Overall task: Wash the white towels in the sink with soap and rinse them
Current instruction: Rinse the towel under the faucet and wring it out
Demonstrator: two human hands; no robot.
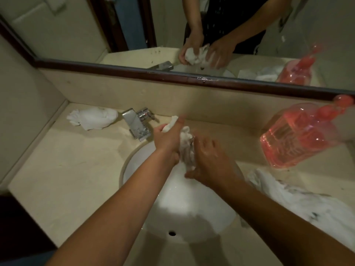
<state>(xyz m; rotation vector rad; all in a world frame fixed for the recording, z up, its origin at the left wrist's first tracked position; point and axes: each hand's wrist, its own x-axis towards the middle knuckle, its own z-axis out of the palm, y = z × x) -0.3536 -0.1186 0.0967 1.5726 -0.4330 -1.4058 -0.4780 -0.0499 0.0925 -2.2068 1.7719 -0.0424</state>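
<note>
Towel [185, 148] is sitting bunched between both hands' fingers over the sink [192, 208]; left hand [169, 139] is gripping it, right hand [208, 160] is pressing flat-fingered. Judgement: keep rubbing over the basin, rotating folds.

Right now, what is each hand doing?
Left hand: grips the white towel over the sink.
Right hand: fingers fairly straight, pressing against the same towel.
</note>
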